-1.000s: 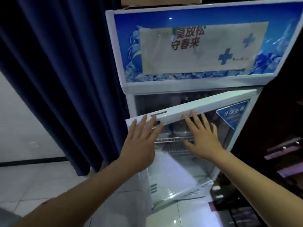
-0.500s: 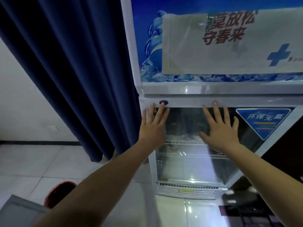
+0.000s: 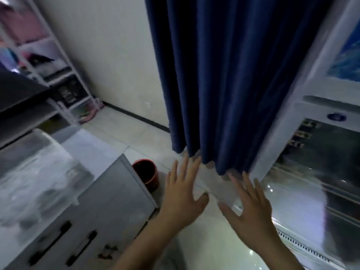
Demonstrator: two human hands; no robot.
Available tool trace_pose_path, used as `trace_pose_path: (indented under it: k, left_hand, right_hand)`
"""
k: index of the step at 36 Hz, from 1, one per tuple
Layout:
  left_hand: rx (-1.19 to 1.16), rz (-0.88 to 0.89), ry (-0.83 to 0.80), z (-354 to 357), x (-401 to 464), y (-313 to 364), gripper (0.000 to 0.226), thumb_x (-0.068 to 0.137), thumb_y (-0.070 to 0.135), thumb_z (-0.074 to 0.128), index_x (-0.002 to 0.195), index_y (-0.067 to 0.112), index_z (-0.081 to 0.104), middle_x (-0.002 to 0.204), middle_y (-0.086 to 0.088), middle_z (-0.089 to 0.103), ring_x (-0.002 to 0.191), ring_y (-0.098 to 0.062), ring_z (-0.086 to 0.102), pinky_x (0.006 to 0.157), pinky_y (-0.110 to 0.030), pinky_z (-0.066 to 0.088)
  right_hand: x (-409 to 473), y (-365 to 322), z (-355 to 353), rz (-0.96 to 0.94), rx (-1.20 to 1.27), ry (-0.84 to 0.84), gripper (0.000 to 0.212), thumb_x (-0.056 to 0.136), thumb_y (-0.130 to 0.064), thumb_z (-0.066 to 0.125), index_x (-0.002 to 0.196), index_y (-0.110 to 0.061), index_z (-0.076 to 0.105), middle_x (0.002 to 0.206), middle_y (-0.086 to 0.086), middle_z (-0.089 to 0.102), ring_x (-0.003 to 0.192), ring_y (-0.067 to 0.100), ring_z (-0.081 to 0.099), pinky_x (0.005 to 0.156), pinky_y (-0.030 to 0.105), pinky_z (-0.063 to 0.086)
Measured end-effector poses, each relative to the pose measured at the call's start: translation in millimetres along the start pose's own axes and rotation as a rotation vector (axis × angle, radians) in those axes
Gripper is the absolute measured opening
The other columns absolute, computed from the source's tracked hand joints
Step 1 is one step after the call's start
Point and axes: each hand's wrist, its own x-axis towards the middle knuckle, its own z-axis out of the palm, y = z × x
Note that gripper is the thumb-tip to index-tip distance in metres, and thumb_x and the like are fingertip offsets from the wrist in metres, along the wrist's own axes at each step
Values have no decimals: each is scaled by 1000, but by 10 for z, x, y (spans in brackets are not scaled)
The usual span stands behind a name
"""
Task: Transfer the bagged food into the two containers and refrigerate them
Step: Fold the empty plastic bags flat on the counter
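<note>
The fridge (image 3: pixel 319 172) at the right has its glass door shut, so the task looks about finished, the containers out of sight, presumably inside, while left hand (image 3: pixel 182 195) and right hand (image 3: pixel 251 213) hang spread, holding nothing

Fridge (image 3: pixel 319 172) at far right, door shut. Curtain (image 3: pixel 224 80) hangs just left of it. Bucket (image 3: pixel 146 175) on floor left of curtain, beside cabinet (image 3: pixel 93 217) at lower left. Shelving (image 3: pixel 58 75) against wall, upper left. My left hand (image 3: pixel 183 199) and right hand (image 3: pixel 251 213) in front, apart.
</note>
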Motion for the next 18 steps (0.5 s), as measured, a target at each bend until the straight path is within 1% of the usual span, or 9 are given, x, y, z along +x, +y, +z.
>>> trace_pose_path:
  k: [2, 5, 8, 9, 11, 12, 14, 15, 18]
  left_hand:
    - [-39, -161, 17, -220, -348, -482, 91, 92, 51, 58, 144, 65, -16, 162, 25, -24, 151, -13, -24, 122, -42, -3]
    - [-39, -312, 97, -536, -810, -1069, 87, 91, 54, 57, 138, 71, -14, 164, 24, -17, 153, -12, -15, 123, -38, 6]
    - [-49, -449, 157, -765, -1151, -1538, 85, 91, 54, 55, 146, 64, -9, 164, 23, -17, 155, -14, -14, 125, -41, 7]
    - [-56, -478, 176, -825, -1237, -1677, 85, 91, 54, 54, 148, 62, -7, 165, 23, -17, 155, -14, -14, 126, -42, 7]
    - [-101, -528, 233, -928, -1380, -1915, 84, 89, 53, 54, 146, 65, -7, 164, 24, -18, 155, -13, -15, 126, -44, 10]
    - [-134, -552, 270, -975, -1442, -2021, 85, 88, 53, 54, 144, 68, -8, 164, 26, -18, 154, -11, -16, 126, -45, 13]
    - [-169, -595, 340, -1065, -1565, -2207, 85, 85, 55, 54, 145, 68, -4, 164, 28, -15, 154, -8, -15, 124, -48, 18]
    - [-170, -618, 369, -1114, -1632, -2282, 85, 85, 55, 56, 146, 67, -2, 165, 26, -13, 154, -9, -14, 125, -48, 17]
    - [-159, -697, 453, -1262, -1884, -2448, 86, 90, 43, 67, 144, 65, 4, 167, 20, -4, 156, -12, -6, 126, -44, 13]
  right_hand:
    - [62, -362, 298, -60, 16, -76, 78, 87, -64, 57, 140, -65, -1, 165, -19, -2, 154, 12, -8, 121, 42, 13]
    - [160, -843, 745, -131, 43, -184, 76, 86, -64, 57, 148, -58, 14, 166, -20, 0, 153, 9, -8, 121, 38, 9]
    - [280, -1226, 1105, -199, 16, -285, 73, 86, -66, 56, 146, -62, 16, 165, -24, -3, 152, 8, -10, 121, 41, 10]
    - [332, -1347, 1205, -209, 16, -311, 70, 86, -66, 57, 143, -64, 16, 164, -25, -3, 152, 7, -10, 121, 42, 9]
    - [435, -1584, 1393, -241, 20, -349, 67, 87, -63, 59, 134, -71, 12, 162, -27, -1, 152, 7, -10, 122, 43, 9]
    - [478, -1705, 1490, -263, 29, -368, 66, 87, -61, 60, 128, -75, 11, 158, -29, 2, 152, 8, -8, 122, 43, 10]
    - [547, -1952, 1676, -298, 72, -405, 63, 87, -59, 61, 121, -79, 13, 150, -30, 10, 152, 8, -4, 123, 43, 10]
    - [577, -2071, 1752, -310, 100, -426, 60, 87, -57, 62, 120, -79, 16, 149, -29, 12, 152, 8, -2, 123, 42, 10]
    - [633, -2394, 1915, -344, 141, -510, 57, 88, -53, 64, 124, -72, 24, 159, -26, 12, 151, 3, 1, 122, 34, 10]
